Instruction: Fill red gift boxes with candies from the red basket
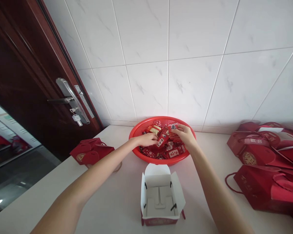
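Note:
Both hands reach into a red plastic basket [161,161] with perforated sides, which holds many small wrapped candies. My left hand [147,139] is over its left half, fingers bent and closed at the edge of a red candy packet [160,142] with a white label. On the right side, my right hand [186,135] pinches another red candy packet [173,127] with dark print between thumb and fingers. A yellowish packet [155,130] lies behind my left hand. In front of the basket stands a gift box [158,221], its white flaps spread and its inside bare.
A folded red gift box [92,152] sits left of the basket. Several more red boxes [261,188] with cord handles crowd the right side of the white table [107,198]. A tiled wall [146,87] rises behind; a dark door [39,65] with keys hanging stands left.

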### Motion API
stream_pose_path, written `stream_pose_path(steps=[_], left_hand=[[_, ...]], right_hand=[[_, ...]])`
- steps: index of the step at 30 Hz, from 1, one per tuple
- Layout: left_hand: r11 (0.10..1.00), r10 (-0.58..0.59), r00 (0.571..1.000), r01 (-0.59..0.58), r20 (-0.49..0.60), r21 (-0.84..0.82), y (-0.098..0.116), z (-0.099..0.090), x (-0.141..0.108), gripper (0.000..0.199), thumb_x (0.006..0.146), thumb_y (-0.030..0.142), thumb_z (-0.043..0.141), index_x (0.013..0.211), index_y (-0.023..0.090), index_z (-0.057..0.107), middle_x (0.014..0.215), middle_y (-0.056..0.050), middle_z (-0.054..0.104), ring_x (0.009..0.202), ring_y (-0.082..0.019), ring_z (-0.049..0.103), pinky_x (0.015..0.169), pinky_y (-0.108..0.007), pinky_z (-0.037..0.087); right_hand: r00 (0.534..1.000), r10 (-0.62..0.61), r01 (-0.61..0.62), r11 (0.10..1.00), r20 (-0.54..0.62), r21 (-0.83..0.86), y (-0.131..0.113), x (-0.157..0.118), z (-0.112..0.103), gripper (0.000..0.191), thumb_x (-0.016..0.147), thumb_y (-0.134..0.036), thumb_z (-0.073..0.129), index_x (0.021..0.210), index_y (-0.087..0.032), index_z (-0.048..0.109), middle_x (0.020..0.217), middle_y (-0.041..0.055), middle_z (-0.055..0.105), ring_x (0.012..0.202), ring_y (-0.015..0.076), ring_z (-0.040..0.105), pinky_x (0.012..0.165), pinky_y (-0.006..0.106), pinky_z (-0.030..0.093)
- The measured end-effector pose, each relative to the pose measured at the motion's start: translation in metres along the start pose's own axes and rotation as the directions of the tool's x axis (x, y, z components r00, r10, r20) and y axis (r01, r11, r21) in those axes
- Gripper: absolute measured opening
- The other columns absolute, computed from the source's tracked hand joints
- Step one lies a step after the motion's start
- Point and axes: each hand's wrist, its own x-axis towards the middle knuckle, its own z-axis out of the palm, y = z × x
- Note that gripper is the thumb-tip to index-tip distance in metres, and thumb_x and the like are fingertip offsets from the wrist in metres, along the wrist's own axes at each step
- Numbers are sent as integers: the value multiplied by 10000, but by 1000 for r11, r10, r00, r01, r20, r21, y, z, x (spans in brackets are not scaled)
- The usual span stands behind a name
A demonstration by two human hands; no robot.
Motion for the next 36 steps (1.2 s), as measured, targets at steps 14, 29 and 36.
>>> stream_pose_path(steps=[14, 29, 36], left_hand=[[991, 10, 987, -31, -159, -132, -11, 1, 2, 311, 929, 382, 589, 685, 189, 594, 745, -12, 599, 753, -189, 568, 669, -275, 395], [840, 4, 873, -268, -488, -471, 13, -6, -4, 482, 869, 569, 572, 602, 200, 413, 626, 34, 382, 604, -123, 391, 598, -262, 322], [852, 58, 885, -285, -462, -439, 32, -6, 4, 517, 861, 591, 541, 588, 212, 319, 613, 45, 273, 583, -112, 282, 579, -272, 225]], right_hand=[[1000, -9, 9, 998, 7, 59, -1, -1, 0, 181, 592, -296, 815, 674, -210, 678, 697, 16, 753, 668, 209, 701, 617, 315, 547], [998, 31, -46, 938, 49, 343, 2, 5, -4, 185, 532, -214, 832, 664, -188, 705, 690, 5, 738, 664, 174, 672, 616, 290, 544], [997, 37, -64, 903, 73, 424, 1, 6, -4, 252, 519, -205, 852, 727, -209, 709, 701, -2, 739, 679, 186, 681, 636, 305, 559]])
